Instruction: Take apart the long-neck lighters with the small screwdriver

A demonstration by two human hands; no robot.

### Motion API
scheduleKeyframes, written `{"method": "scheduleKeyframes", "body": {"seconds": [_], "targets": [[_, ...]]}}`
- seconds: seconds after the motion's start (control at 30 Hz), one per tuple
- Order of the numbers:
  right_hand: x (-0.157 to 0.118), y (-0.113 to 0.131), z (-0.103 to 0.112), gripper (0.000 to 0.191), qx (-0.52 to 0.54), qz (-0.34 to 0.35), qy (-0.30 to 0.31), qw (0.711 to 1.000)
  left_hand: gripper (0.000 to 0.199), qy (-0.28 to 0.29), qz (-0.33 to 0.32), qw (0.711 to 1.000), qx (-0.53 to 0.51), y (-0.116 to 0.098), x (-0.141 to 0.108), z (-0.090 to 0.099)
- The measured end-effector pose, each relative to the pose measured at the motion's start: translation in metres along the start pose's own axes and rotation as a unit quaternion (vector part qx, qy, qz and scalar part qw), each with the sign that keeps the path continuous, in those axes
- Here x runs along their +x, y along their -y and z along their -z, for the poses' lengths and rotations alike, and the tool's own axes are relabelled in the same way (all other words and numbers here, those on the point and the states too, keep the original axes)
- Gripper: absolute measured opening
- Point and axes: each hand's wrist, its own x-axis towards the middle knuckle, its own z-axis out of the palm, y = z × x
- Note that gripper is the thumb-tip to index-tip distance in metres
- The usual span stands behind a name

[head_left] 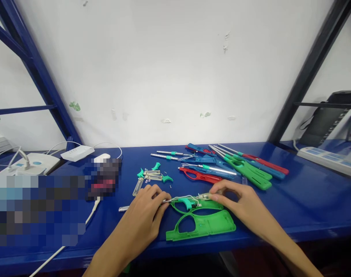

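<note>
My left hand [146, 211] is closed round the metal tube [123, 209] of a lighter, whose end sticks out to the left of the fingers. With thumb and fingertips my right hand [241, 200] pinches a clear fuel tank [203, 196] at the right end of a green half-shell [214, 205]. Between the hands, a teal trigger [187, 202] lies over that half-shell, and a thin white wire [179, 197] curves above it. A second green half-shell [214, 223] rests in front, its inner side up. The left fingers hide part of the tube.
Several loose clear tanks [153, 177] and teal triggers [167, 178] lie behind my left hand. Further back are metal tubes with wires [175, 157], a red half-shell [200, 176] and several long green lighters [250, 165]. A white cable [91, 215] crosses the table at left.
</note>
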Motion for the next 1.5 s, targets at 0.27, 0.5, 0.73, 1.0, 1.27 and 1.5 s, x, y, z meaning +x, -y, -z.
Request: {"method": "scheduleKeyframes", "body": {"seconds": [0.27, 0.5, 0.73, 1.0, 1.27, 1.5], "targets": [[-0.002, -0.001, -0.002, 0.018, 0.010, 0.009, -0.063, 0.998, 0.027, -0.080, -0.014, 0.993, 0.090, -0.014, 0.016, -0.006], [-0.004, 0.006, -0.003, 0.009, -0.008, 0.076, -0.122, 0.990, 0.017, -0.087, -0.046, 0.995, 0.016, -0.057, 0.057, -0.025], [-0.007, 0.004, -0.002, 0.010, -0.005, 0.082, -0.143, 0.986, 0.017, -0.082, -0.047, 0.995, 0.034, -0.059, 0.059, -0.031], [-0.007, 0.005, -0.003, 0.010, 0.003, 0.030, -0.156, 0.987, 0.023, -0.051, -0.048, 0.995, 0.067, -0.054, 0.061, -0.036], [-0.005, 0.000, -0.003, 0.016, 0.040, -0.023, -0.158, 0.986, 0.023, -0.045, -0.054, 0.995, 0.077, -0.057, 0.062, -0.037], [-0.004, -0.001, -0.004, 0.020, 0.055, -0.017, -0.162, 0.985, 0.026, -0.051, -0.075, 0.990, 0.105, -0.055, 0.060, -0.042]]}}
